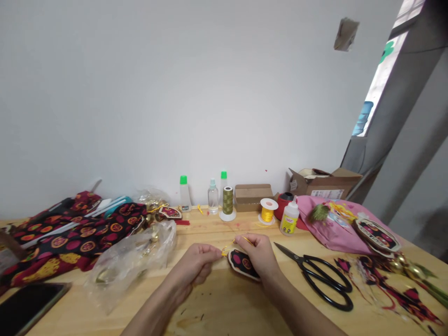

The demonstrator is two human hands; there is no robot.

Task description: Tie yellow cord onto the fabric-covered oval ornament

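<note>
Just above the table, my right hand (261, 254) grips a flat, dark patterned fabric ornament (241, 261) with a pale scalloped edge. Its thumb and fingers cover the ornament's right side. Thin yellow cord (227, 252) loops from the ornament's upper left. My left hand (199, 262) pinches this cord between thumb and forefinger, with the other fingers curled in. To the right of my right hand lie black-handled scissors (317, 275), blades pointing up and left. Beyond the hands stand a spool of yellow cord (268, 213) and a white glue bottle with a yellow label (290, 217).
Dark patterned cloth (80, 233), a clear plastic bag (136, 256) and a phone (33, 305) lie at left. Along the wall stand a green thread cone (227, 201), small bottles (185, 196) and cardboard boxes (325, 183). Pink cloth (308, 212) and fabric scraps (381, 280) occupy the right.
</note>
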